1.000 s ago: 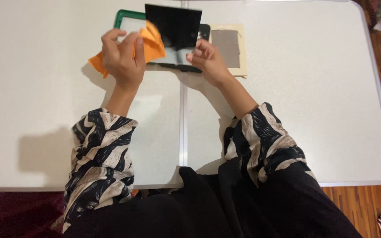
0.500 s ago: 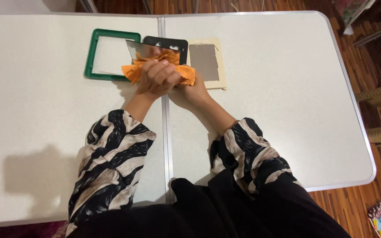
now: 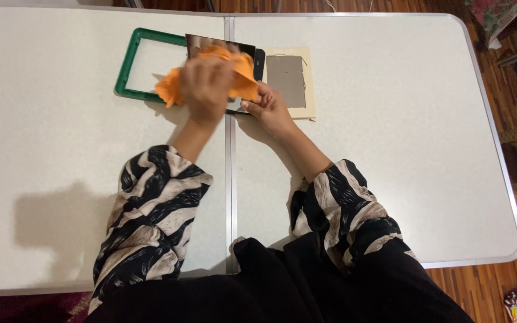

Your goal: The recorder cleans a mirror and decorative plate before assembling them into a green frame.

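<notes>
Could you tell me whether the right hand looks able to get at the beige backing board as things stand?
Probably yes. The right hand grips the edge of the glass pane, and the beige backing board lies flat just beside it with nothing on top, though the hand would need to let go first.

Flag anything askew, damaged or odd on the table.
Nothing damaged or spilled. The green rectangular frame lies slightly skewed to the table edge; the left hand is motion-blurred, holding an orange cloth on a glass pane.

The left hand (image 3: pixel 206 84) has slid the orange cloth (image 3: pixel 234 75) up the glass pane (image 3: pixel 219 45).
</notes>
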